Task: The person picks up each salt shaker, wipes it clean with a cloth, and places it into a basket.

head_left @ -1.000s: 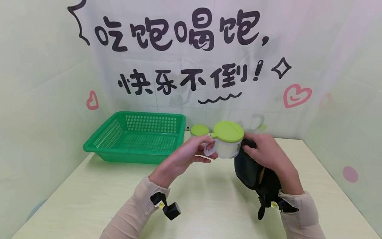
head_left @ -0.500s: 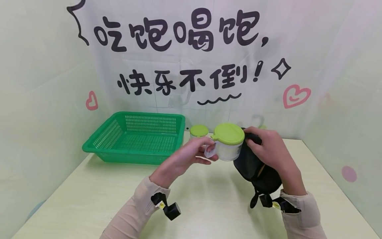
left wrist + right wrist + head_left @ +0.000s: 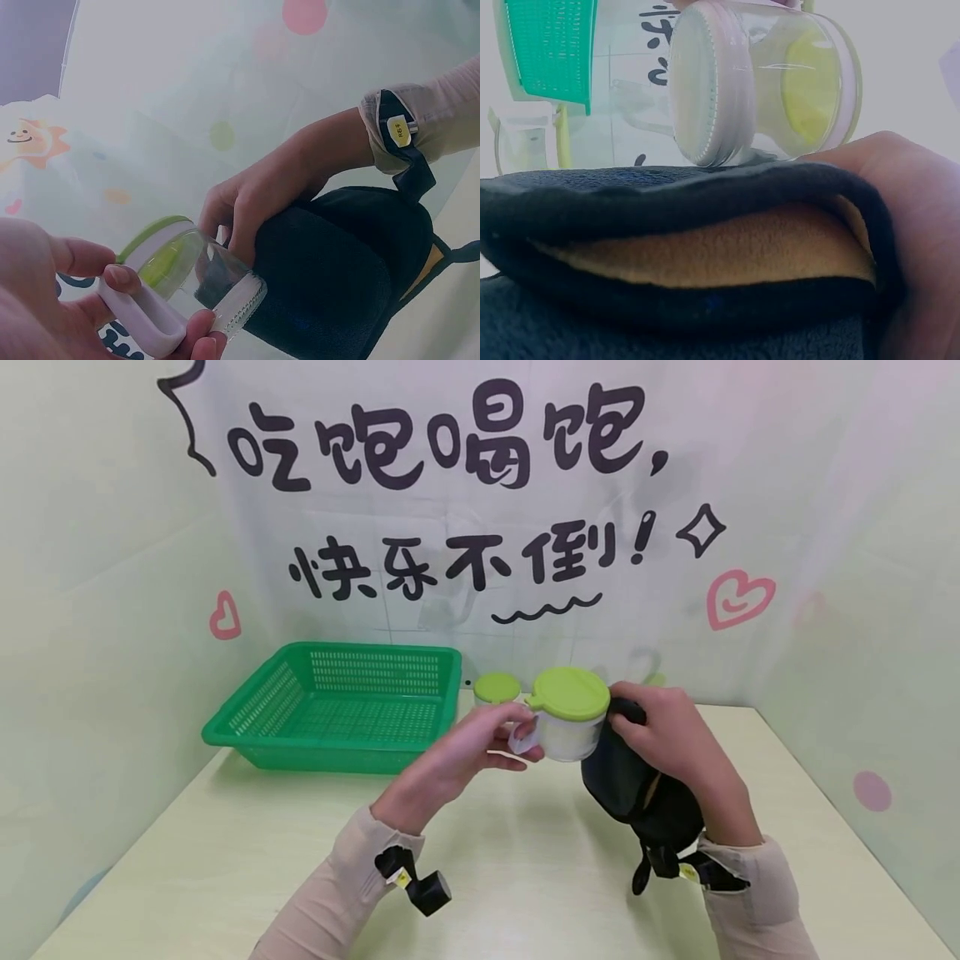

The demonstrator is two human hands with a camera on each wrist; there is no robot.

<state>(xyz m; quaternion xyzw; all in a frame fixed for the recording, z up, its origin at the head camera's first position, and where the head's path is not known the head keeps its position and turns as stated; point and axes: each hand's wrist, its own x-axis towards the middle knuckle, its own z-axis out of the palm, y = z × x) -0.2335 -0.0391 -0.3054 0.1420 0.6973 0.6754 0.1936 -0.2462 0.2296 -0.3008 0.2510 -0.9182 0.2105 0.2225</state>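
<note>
A clear glass seasoning jar (image 3: 572, 739) with a lime-green lid (image 3: 570, 693) and a white handle is held above the table. My left hand (image 3: 480, 739) grips its handle, thumb near the lid's edge. In the right wrist view, the jar (image 3: 769, 82) shows see-through, with a ribbed base. My right hand (image 3: 671, 731) pinches a dark navy plush cloth (image 3: 611, 781) with black edging, tan inside and a hanging loop. The cloth is up against the jar's right side; in the left wrist view my right fingertips (image 3: 241, 240) are at the glass, partly hidden.
A green perforated plastic basket (image 3: 330, 760) stands at the back left of the pale table (image 3: 517, 893). Beside it, near the back wall, is a second green-lidded jar (image 3: 497, 687), partly behind my left hand. Printed cloth walls enclose the table.
My right hand and the cloth have shifted slightly along the jar's side, the cloth's lower end swinging left. My left hand keeps its hold on the handle, nearly still.
</note>
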